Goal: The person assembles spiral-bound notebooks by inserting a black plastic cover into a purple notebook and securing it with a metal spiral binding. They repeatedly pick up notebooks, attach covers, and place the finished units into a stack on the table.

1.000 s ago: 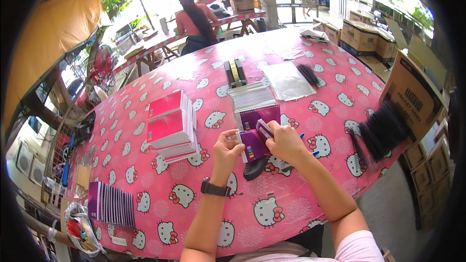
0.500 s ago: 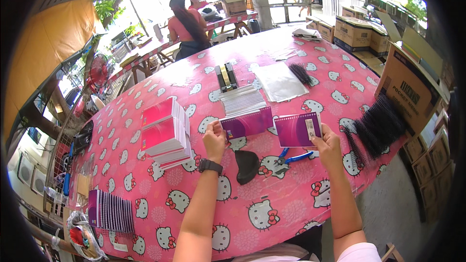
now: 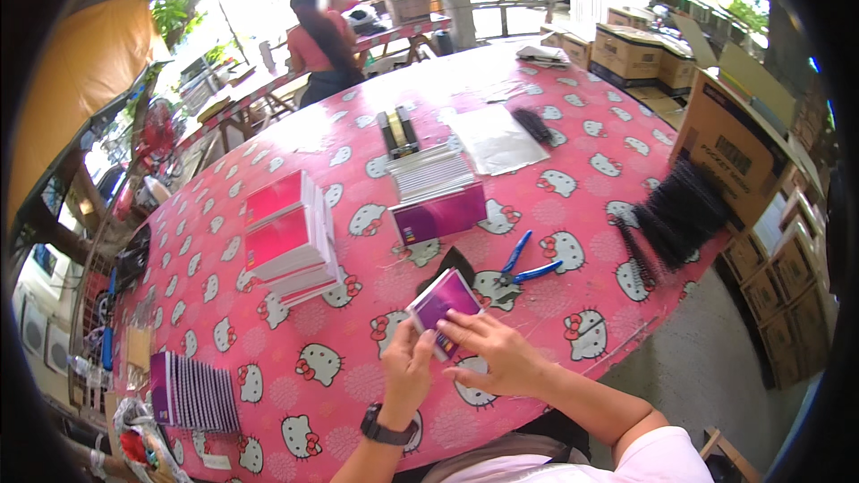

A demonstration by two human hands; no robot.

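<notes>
A small purple notebook tilts between my hands over the near middle of the table. Its near-left edge is pinched by my left hand, which wears a black watch. From the right, my right hand reaches across with its fingers over the cover and its thumb lower down. Just beyond the notebook lies a black curved piece, partly covered by it. Blue-handled pliers rest with handles spread, to the right of that piece. Farther off stands a row of purple-covered notebooks.
Pink-covered stacks stand left; more spiral-bound notebooks lie near left. A black tape dispenser, white sheets and black coils sit farther off. An open carton is at right. Two people are at another table.
The notebook from my right hand has come down toward me, and both hands are now on it. My left hand has left the row of notebooks. The view has shifted slightly.
</notes>
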